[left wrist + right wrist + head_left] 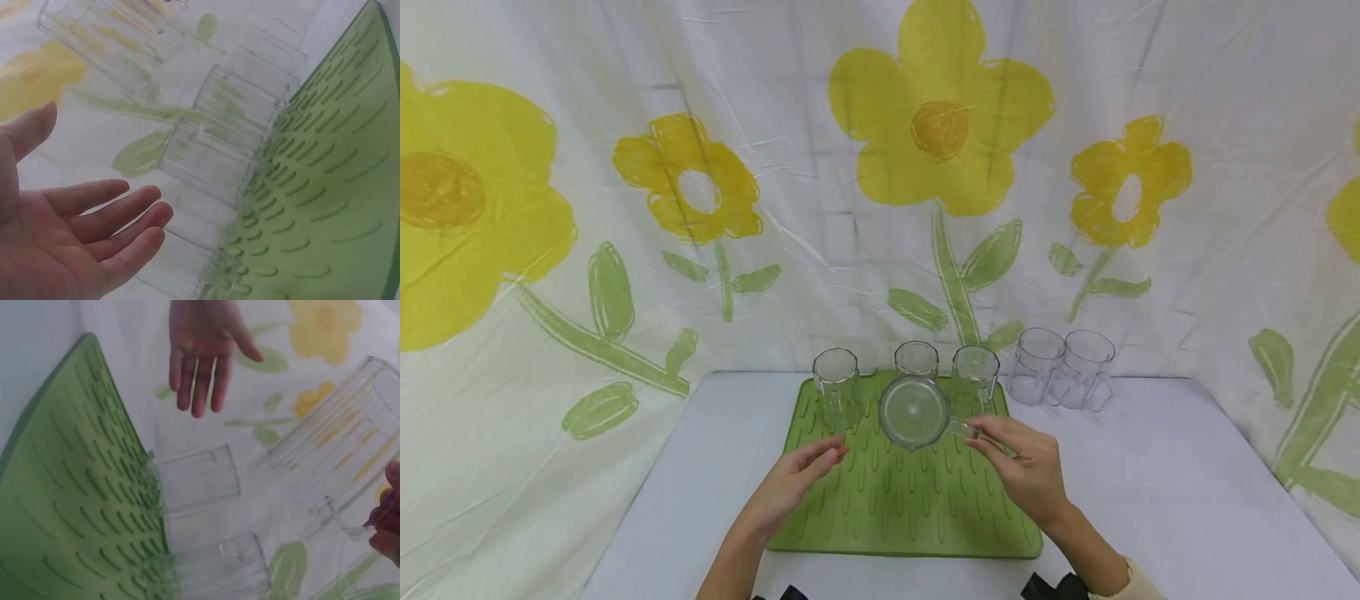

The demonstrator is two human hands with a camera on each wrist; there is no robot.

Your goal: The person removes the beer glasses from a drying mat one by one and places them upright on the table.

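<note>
My right hand [1028, 468] pinches the handle of a clear glass mug [913, 412] between thumb and fingers. The mug is raised over a green ribbed mat [917, 517], one round end turned toward the head camera. Thumb and fingertips on the handle show at the right edge of the right wrist view, beside the tilted mug [350, 425]. Left of the mug, my left hand [786, 487] holds nothing; its fingers are extended and the palm faces inward in the left wrist view. Behind it, a glass mug [835, 375] stands on the mat.
Along the mat's back edge stand two more glass mugs, one in the middle [916, 357] and one to the right [975, 367]. Another pair, a mug [1036, 367] and its neighbour [1088, 358], stands on the white table [1150, 475]. A flowered curtain [805, 275] hangs behind.
</note>
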